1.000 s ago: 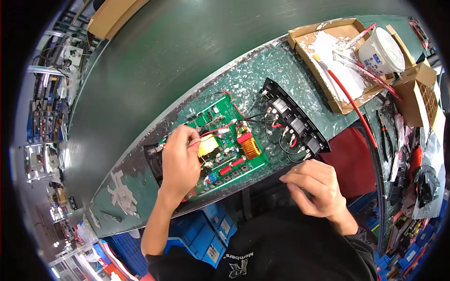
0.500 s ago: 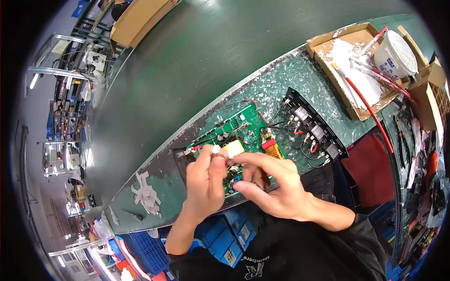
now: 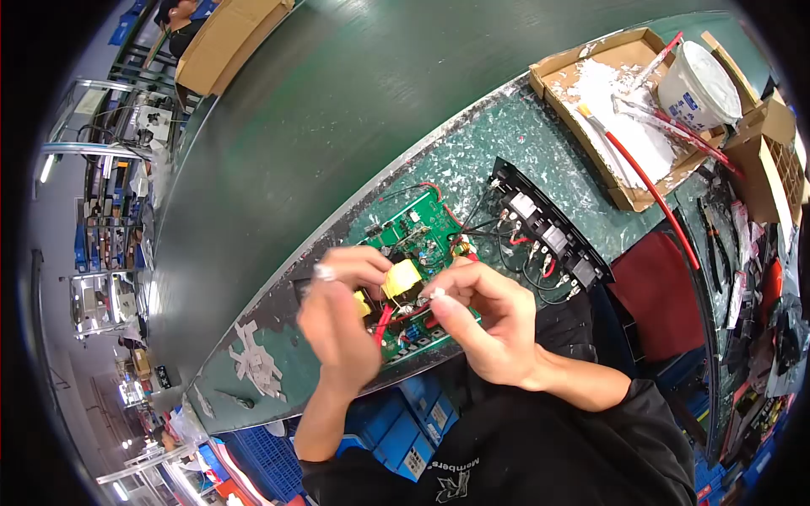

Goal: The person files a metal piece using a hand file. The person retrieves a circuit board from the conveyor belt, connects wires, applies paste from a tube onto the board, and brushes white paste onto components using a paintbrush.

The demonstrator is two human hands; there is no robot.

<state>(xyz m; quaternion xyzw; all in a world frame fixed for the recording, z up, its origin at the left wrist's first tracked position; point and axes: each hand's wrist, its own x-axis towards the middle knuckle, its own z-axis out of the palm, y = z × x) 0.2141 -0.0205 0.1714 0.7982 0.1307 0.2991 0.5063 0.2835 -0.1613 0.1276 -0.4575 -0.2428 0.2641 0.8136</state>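
Note:
My left hand [image 3: 339,316], partly smeared by motion, is left of the yellow-wrapped component [image 3: 402,277], with a small white piece [image 3: 323,271] between thumb and finger. The thumb and fingertip of my right hand [image 3: 498,325] pinch another small white piece [image 3: 438,293] over the green circuit board [image 3: 392,232]. What these pieces are is too small to make out. Red wires [image 3: 384,322] rise between the hands. Black and red wires run from the board's right side to a black panel with sockets [image 3: 553,232].
Several white strips [image 3: 256,363] lie on the bench at the left. A cardboard tray [image 3: 624,198] at the right holds white flakes, brushes and a white bucket [image 3: 699,88]. Pliers [image 3: 713,244] are farther right. Blue bins [image 3: 405,438] stand below the bench edge. Another person [image 3: 179,25] is at the far upper left.
My hands have moved apart from close together above the board, each with a white piece. The left went leftward and the right slightly lower. The view has shifted a little.

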